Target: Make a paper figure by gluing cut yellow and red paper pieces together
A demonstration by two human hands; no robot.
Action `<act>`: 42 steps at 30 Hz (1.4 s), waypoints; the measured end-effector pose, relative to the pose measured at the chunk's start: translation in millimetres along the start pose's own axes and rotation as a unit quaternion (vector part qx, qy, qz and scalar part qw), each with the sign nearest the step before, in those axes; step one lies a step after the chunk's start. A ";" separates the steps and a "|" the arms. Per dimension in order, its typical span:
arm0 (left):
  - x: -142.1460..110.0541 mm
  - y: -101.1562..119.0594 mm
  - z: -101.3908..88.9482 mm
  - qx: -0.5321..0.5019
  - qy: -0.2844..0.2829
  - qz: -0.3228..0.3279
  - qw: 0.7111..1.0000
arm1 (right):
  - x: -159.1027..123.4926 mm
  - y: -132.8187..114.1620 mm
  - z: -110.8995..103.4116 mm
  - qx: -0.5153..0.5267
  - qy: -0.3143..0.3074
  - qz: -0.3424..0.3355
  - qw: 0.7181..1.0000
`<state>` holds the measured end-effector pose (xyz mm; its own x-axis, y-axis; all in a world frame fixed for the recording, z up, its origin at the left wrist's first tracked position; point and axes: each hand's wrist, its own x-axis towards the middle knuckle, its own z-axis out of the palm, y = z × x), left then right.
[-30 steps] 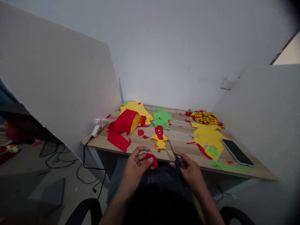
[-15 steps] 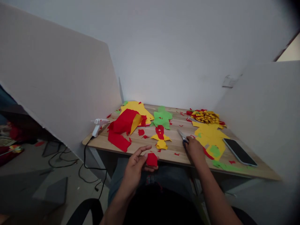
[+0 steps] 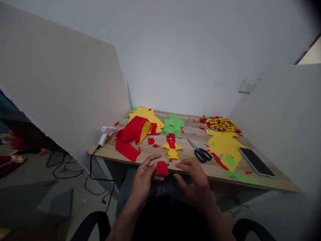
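Note:
A small cut piece of red paper [image 3: 162,168] is pinched between the thumb and fingers of my left hand [image 3: 145,175], just in front of the table's near edge. To its right is my right hand [image 3: 194,177], slightly blurred, with thumb and fingers apart and nothing in them. Scissors [image 3: 200,152] with dark handles lie on the table beyond my right hand, blades pointing away to the left. Between the hands and the far side lie a yellow cut-out [image 3: 173,154] and a red cut-out with holes [image 3: 171,140].
A white glue gun [image 3: 104,135] stands at the table's left edge, its black cord hanging down. Red sheets [image 3: 132,130], green pieces [image 3: 174,124], yellow sheets [image 3: 227,145] and a pile of folded yellow pieces [image 3: 220,125] cover much of the table [image 3: 155,157]. A phone [image 3: 257,161] lies at right.
My right hand has let go of the scissors, leaving them on the table, and has moved left towards the red paper. My left hand still holds the paper in nearly the same place.

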<state>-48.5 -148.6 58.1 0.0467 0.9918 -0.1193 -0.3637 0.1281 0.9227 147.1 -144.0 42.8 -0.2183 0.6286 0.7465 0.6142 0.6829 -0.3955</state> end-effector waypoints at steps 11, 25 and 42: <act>-1.7 -4.3 1.4 0.014 -0.007 0.003 1.000 | 2.1 -33.6 29.2 0.037 0.020 0.024 0.999; -3.0 -7.7 -0.9 0.150 -0.080 0.098 0.981 | -3.9 -36.4 31.4 0.238 0.026 0.264 0.934; 6.5 -8.9 -2.1 0.090 -0.030 0.067 0.993 | -4.0 -38.3 42.3 0.442 0.006 0.389 0.808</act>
<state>-46.9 -143.3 48.3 0.0661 0.9974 0.0269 -0.1993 -0.0132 0.9798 92.4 -156.8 32.3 -0.0165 0.9958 0.0904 -0.2221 0.0845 -0.9714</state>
